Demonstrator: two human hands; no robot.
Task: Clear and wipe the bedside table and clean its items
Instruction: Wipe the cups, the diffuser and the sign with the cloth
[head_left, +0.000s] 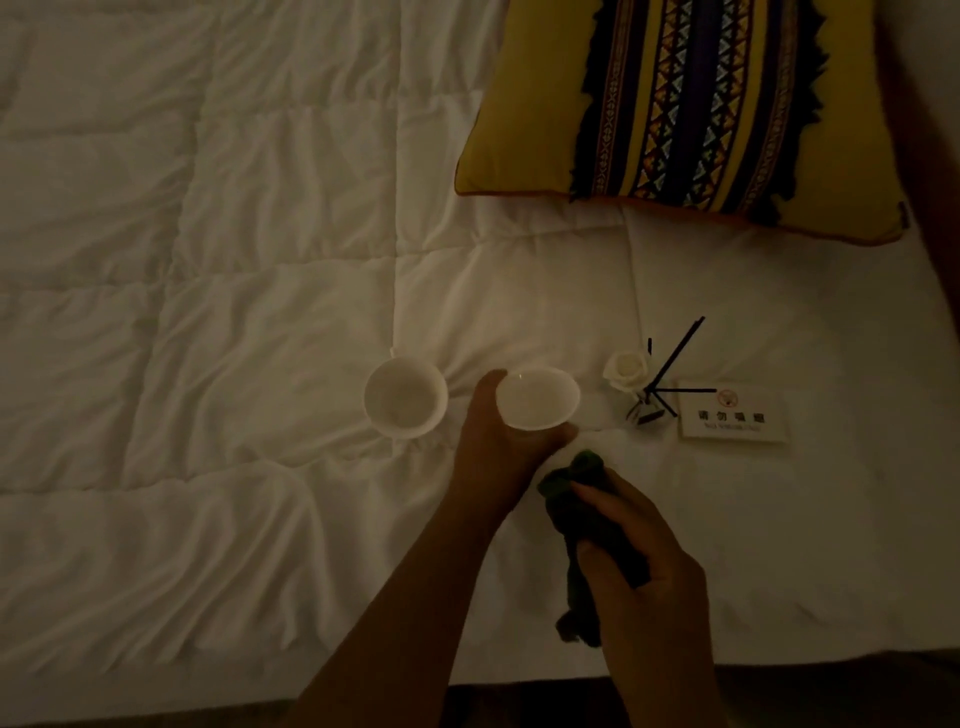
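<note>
My left hand (498, 441) grips a white cup (537, 397) from its near side, just above the white duvet (260, 312). A second white cup (405, 397) stands upright on the duvet to its left, apart from it. My right hand (634, 551) is closed around a bunched dark green cloth (571, 478), just below and to the right of the held cup. The cloth's tip is close to the cup's near side; I cannot tell whether they touch.
Right of the cups lie a small reed diffuser with a white flower and black sticks (641, 384) and a white no-smoking sign card (732, 415). A yellow patterned cushion (691, 114) lies at the back right. The bed's near edge (519, 686) runs along the bottom.
</note>
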